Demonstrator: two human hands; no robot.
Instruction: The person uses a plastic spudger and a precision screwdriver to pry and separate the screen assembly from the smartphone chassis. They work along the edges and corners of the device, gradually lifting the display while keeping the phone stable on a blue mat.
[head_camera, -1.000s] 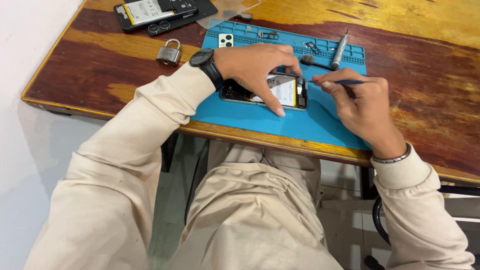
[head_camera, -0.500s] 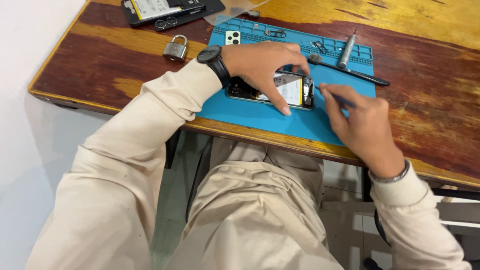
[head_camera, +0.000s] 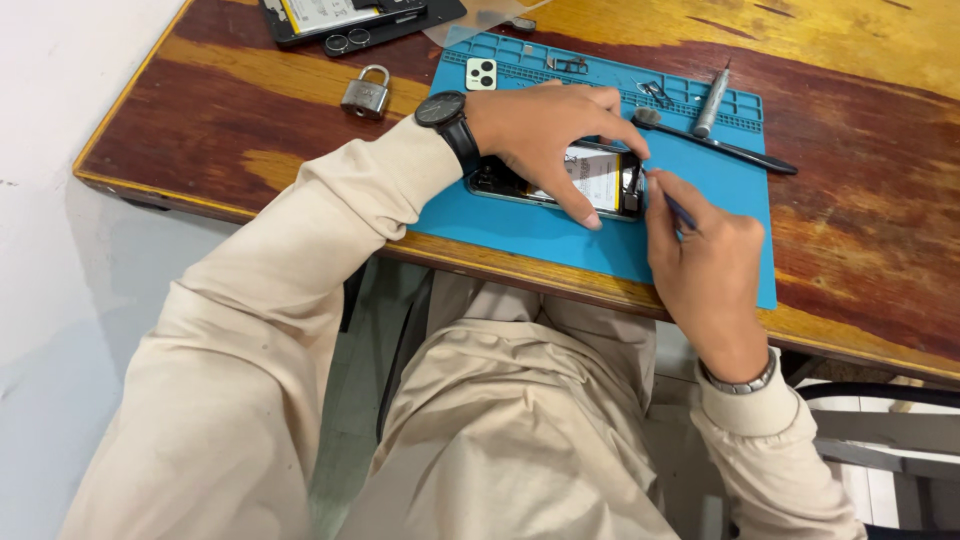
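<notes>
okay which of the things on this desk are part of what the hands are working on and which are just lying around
In use:
opened phone, held by the left hand
thin tool in the right hand, tip at the phone's end
blue mat under the phone

Lying about:
padlock
second phone at the desk's far edge
screwdriver
black tool
camera module

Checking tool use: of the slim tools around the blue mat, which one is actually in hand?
The thin tool pinched in the right hand, its tip at the opened phone. The silver screwdriver and the long black tool lie untouched on the mat.
</notes>
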